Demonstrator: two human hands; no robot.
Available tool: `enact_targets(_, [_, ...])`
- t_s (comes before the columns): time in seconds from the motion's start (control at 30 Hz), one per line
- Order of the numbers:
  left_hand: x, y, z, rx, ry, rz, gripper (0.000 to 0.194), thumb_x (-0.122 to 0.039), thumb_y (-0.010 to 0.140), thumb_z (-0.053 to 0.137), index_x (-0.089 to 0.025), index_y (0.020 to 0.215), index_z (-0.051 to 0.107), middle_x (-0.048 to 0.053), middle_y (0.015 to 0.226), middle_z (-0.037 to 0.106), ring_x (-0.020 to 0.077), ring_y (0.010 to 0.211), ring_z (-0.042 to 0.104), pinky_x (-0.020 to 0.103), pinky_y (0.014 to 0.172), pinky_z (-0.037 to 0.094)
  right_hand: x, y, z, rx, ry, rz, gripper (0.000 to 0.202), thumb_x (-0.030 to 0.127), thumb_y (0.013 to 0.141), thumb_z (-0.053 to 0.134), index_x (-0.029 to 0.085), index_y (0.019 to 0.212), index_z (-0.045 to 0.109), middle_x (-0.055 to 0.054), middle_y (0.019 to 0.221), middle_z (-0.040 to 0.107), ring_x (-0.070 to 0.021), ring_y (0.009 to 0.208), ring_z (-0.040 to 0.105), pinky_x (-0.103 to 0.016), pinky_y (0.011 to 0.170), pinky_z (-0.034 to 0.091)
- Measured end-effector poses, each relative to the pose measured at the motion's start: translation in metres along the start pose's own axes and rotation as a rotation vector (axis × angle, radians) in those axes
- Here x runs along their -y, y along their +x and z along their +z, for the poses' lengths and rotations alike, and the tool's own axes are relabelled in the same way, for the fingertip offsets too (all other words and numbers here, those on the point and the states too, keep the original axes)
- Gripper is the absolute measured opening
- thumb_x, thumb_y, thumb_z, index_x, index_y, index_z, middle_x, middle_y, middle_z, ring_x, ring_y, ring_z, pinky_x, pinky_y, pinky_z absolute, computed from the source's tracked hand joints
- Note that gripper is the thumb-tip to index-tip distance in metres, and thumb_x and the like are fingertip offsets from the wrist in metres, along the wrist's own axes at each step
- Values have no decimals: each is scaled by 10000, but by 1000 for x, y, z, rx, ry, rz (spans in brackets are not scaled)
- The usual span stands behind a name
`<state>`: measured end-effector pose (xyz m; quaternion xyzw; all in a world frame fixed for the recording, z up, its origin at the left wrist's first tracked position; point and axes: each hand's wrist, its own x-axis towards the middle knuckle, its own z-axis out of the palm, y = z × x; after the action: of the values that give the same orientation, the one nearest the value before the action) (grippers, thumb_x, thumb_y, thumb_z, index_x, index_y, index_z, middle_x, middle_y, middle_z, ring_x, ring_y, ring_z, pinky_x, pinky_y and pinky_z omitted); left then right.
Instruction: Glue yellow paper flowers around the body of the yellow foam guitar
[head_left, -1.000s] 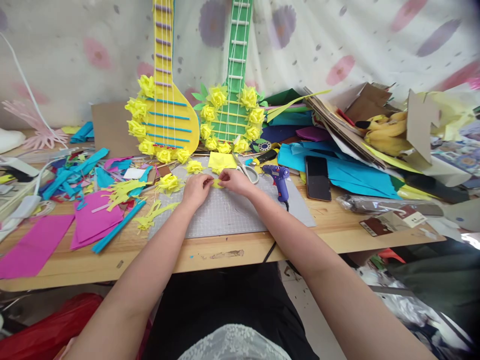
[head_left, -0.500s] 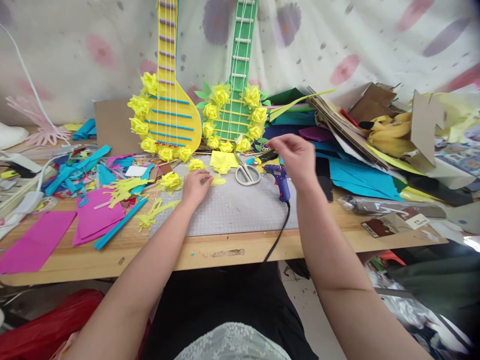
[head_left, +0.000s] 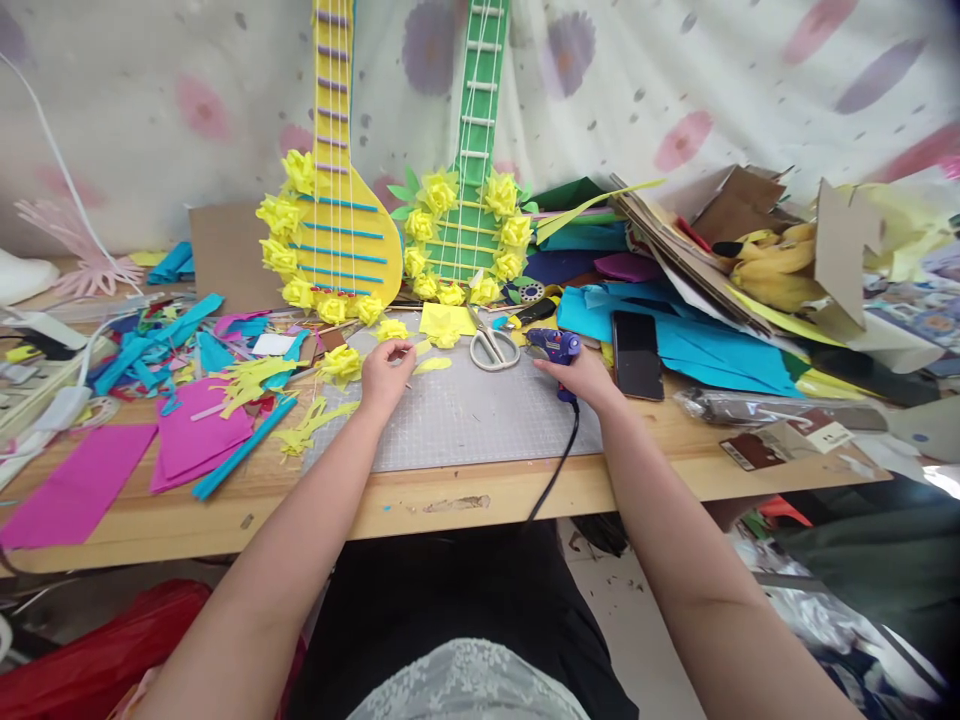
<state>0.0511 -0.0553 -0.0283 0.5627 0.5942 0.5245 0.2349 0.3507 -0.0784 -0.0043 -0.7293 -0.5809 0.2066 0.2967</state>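
Note:
My right hand is closed around the handle of a blue glue gun, whose black cord runs over the table edge. My left hand pinches a small yellow paper petal above the grey cutting mat; a thin stick end also shows under its fingers. A loose yellow petal lies on the mat beside it. Scissors rest between the hands, next to yellow paper squares. A yellow paper rose sits just left of my left hand.
A yellow paper-flowered guitar and a green one lean at the back. Pink sheets and paper scraps lie left. A phone, blue paper and piled cardboard are on the right.
My right hand has come down from above the glue gun and taken hold of its handle. My left hand has shifted slightly, and a yellow petal now shows at its fingertips.

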Motion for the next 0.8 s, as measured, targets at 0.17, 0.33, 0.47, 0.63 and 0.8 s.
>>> enact_targets(0.17, [0, -1, 1, 10, -105, -10, 92, -278, 695, 614, -197, 736, 631, 5, 748, 675, 149, 678, 617, 285, 713, 485, 4, 2, -1, -24, 135, 110, 387, 526, 667, 670, 159, 789, 649, -91, 688, 660, -236, 700, 647, -339, 626, 503])
enact_targets(0.33, [-1, 0, 3, 14, -231, -53, 86, -271, 717, 603, -194, 755, 600, -13, 699, 638, 126, 575, 615, 261, 634, 482, 16, 1, -7, 53, 490, -49, 411, 556, 660, 683, 175, 804, 623, -29, 648, 624, -105, 504, 539, -224, 451, 397])
enact_targets(0.47, [-1, 0, 3, 14, -218, -58, 74, -260, 720, 614, -195, 752, 603, -15, 671, 635, 128, 568, 617, 258, 622, 478, 48, -6, 0, 160, 400, -228, 436, 567, 664, 683, 167, 834, 651, -8, 595, 589, -101, 486, 493, -241, 467, 406])
enact_targets(0.63, [2, -2, 3, 7, -199, -63, 95, -276, 733, 611, -194, 780, 602, -12, 679, 635, 125, 568, 618, 253, 613, 477, 81, -4, 35, 177, 332, -358, 414, 545, 672, 679, 161, 826, 684, -51, 688, 656, -192, 713, 627, -303, 645, 491])
enact_targets(0.8, [5, -1, 1, -36, -129, -47, 106, -287, 744, 594, -194, 792, 607, -5, 694, 633, 126, 575, 617, 256, 609, 476, 74, -4, 65, 132, 402, -287, 419, 570, 710, 631, 165, 803, 681, -77, 745, 696, -220, 784, 659, -333, 711, 514])
